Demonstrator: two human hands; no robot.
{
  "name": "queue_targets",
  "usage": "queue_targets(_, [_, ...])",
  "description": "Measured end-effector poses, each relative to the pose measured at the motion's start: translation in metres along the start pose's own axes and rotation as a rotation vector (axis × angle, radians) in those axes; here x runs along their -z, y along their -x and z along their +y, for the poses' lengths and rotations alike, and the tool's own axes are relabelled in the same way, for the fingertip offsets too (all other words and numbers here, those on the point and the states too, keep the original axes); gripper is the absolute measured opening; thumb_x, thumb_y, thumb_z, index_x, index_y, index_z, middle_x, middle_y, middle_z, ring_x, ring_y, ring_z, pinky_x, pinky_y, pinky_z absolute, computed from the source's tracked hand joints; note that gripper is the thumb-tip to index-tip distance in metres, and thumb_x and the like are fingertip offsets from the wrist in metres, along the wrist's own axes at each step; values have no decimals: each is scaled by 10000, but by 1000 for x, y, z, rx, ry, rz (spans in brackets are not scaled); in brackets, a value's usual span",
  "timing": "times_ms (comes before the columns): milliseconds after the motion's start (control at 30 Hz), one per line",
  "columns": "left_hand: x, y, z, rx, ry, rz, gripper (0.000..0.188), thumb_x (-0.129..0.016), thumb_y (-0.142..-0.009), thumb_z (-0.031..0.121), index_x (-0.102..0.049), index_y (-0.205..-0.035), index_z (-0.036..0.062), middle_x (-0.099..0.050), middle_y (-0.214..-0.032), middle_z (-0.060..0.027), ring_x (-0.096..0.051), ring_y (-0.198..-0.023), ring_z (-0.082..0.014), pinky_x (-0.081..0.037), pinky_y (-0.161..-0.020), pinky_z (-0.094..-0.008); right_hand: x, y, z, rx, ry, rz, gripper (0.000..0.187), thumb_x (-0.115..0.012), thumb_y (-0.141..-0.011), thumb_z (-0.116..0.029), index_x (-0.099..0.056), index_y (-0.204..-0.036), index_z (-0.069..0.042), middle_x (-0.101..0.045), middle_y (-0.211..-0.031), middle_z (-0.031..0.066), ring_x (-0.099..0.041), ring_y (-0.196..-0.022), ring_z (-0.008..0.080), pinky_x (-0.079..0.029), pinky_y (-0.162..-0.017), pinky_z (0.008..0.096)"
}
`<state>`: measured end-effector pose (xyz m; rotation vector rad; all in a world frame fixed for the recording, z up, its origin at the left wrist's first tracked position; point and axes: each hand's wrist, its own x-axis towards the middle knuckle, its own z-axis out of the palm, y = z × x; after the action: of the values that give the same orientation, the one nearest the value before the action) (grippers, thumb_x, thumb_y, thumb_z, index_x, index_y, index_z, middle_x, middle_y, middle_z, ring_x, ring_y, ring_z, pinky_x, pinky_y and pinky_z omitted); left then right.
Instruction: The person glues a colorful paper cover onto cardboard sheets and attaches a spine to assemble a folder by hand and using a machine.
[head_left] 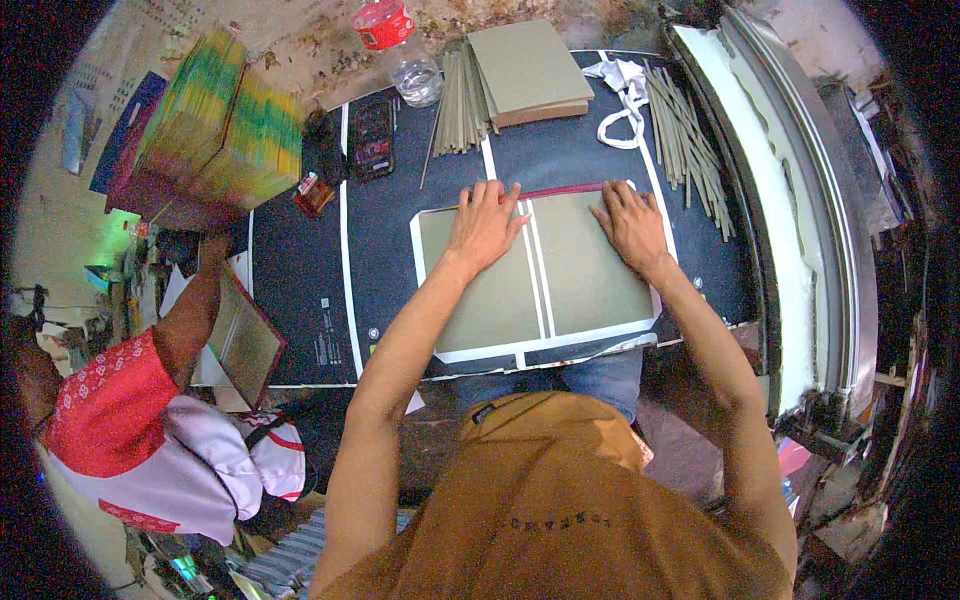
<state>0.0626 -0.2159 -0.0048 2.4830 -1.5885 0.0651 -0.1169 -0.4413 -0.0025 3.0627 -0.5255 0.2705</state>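
In front of me on the dark table lies an opened-out book cover with two grey-green boards, a left board (485, 300) and a right board (595, 275). White-edged spine strips (541, 275) run between them, and a white margin (470, 355) frames the boards. Along the far edge shows a narrow maroon fold (565, 190). My left hand (484, 228) rests flat on the left board, fingertips at that far edge and thumb out towards the spine. My right hand (637, 228) lies at the far right corner, its fingers apart over the edge. Neither hand lifts anything.
Behind the cover stand stacked grey boards (530, 65), thin board strips (460, 100), more strips (690, 150), white cloth (625, 90) and a plastic bottle (415, 75). A phone (373, 140) lies left. A metal machine (800, 200) borders the right; a co-worker (130, 420) is at left beside book stacks (215, 140).
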Motion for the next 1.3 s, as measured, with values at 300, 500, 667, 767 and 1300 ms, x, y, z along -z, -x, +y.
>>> queue_targets(300, [-16,42,-14,83,11,96,627,-581,-974,428,-512,-1408,-20,-497,-1402,-220,-460,-1317,-386,-361,-1130,-518,-37,-12,-53,5,-98,58,784,-502,-981,-593,-395,-1545,-59,-425,-1585,160,-404,-1471,289,-246,-1227,514])
queue_targets(500, [-6,55,-11,136,59,148,597,-627,-924,401,-569,-1333,-29,-543,-1196,-200,-531,-1126,-375,-463,-974,-497,-31,-15,-67,-154,34,52,872,-450,-973,-668,-421,-1516,14,-414,-1589,175,-362,-1493,307,-185,-1252,501])
queue_targets(667, [-4,53,-15,168,62,72,542,-617,-946,387,-572,-1358,36,-541,-1235,-177,-506,-1171,-381,-466,-978,-509,-38,-21,-111,124,-254,61,808,-442,-988,-647,-451,-1508,-29,-440,-1577,150,-384,-1482,291,-218,-1242,507])
queue_targets(767, [-3,55,-18,158,33,59,552,-618,-945,388,-574,-1367,35,-539,-1243,-183,-501,-1183,-383,-465,-982,-516,-22,-14,-63,16,-211,35,769,-444,-996,-625,-459,-1510,-53,-447,-1577,131,-395,-1477,262,-217,-1240,510])
queue_targets(1300, [-28,54,-3,242,-15,40,827,-484,-976,603,-375,-1537,6,-321,-1627,-177,-255,-1526,-368,-130,-1215,-644,-25,-2,-36,-70,-39,13,912,-404,-966,-712,-360,-1557,-18,-358,-1628,145,-283,-1535,257,-135,-1262,496])
